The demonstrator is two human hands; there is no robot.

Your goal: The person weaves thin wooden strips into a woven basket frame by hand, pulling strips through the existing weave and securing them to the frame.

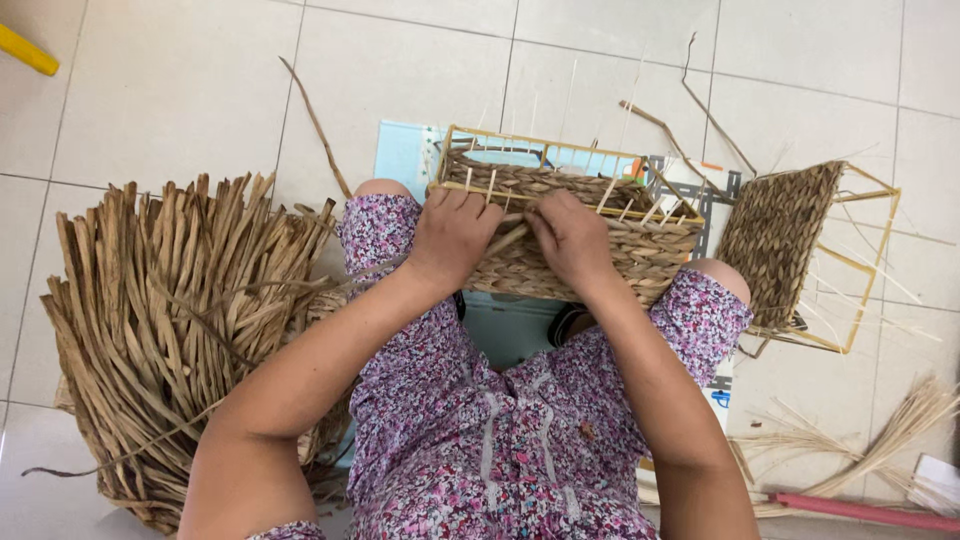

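The person sits on the pale tiled floor [180, 90] with knees drawn up, and the half-woven basket [570, 225] rests across them just above the middle of the frame; its sides are plaited straw on a thin yellow frame, with pale upright stakes poking out of the top edge. The left hand [450, 235] lies on the basket's near wall, fingers curled and pressed together against the weave; the right hand [572, 240] sits just beside it, fingers bent and pinching a flat straw strand [505, 240] that runs between the two hands. Both thumbs are hidden from here, so I cannot tell how tight the grip is. A big bundle of dried straw [170, 330] lies at the left of the frame, touching the person's flowered garment [470, 440]; a second woven piece on a yellow frame [790, 245] lies tilted at the right, near the basket but apart from it; loose thin reeds [880, 440] fan out at the lower right, beside a red stick [860, 510]; a yellow object [25, 48] shows at the upper left corner.
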